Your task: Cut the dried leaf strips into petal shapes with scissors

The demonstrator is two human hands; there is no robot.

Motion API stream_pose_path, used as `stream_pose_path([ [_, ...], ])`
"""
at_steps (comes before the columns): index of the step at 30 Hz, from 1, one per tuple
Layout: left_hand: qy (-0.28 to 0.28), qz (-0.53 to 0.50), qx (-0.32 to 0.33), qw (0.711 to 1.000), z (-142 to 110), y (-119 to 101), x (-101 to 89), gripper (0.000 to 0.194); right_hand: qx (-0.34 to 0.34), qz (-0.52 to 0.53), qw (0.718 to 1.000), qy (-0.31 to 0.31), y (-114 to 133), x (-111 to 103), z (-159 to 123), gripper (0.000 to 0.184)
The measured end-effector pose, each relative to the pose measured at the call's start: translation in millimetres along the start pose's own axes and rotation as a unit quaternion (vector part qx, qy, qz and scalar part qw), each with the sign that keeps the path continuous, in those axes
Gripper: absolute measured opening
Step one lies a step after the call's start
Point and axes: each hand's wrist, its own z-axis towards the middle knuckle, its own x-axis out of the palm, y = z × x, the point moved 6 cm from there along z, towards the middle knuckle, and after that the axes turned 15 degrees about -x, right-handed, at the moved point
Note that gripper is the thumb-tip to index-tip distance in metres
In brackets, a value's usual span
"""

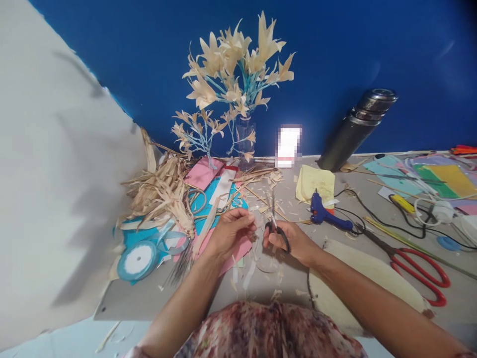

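My right hand (289, 242) is closed round the black handles of small scissors (275, 224), whose blades point up and away from me. My left hand (230, 231) is curled in a pinch just left of the blades, holding a thin pale strip of dried husk that is hard to make out. Both hands hover over the grey table (149, 298), above scattered husk trimmings.
A pile of dried husks (164, 191) and a blue ribbon spool (137, 259) lie left. A vase of husk flowers (238, 99) stands behind. A blue glue gun (324, 213), red-handled scissors (413, 268), a dark flask (354, 130), cables and coloured papers lie right.
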Motion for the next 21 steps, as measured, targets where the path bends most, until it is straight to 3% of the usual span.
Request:
stream_pose_path([
  [3,0.031,-0.046,-0.046,0.997,2,12,8.6,0.027,-0.017,0.022,0.992,-0.122,7,-9,1,0.047],
  [6,0.049,-0.039,-0.071,0.995,3,22,17.0,0.026,-0.034,0.005,0.986,-0.163,13,-14,1,0.040],
  [15,0.065,0.024,-0.070,0.995,0,21,19.9,0.016,-0.020,0.002,0.989,-0.147,14,-20,1,0.034],
  [21,0.061,0.137,-0.049,0.987,-6,13,22.1,0.013,0.004,-0.021,0.999,-0.024,17,-14,0,0.027],
])
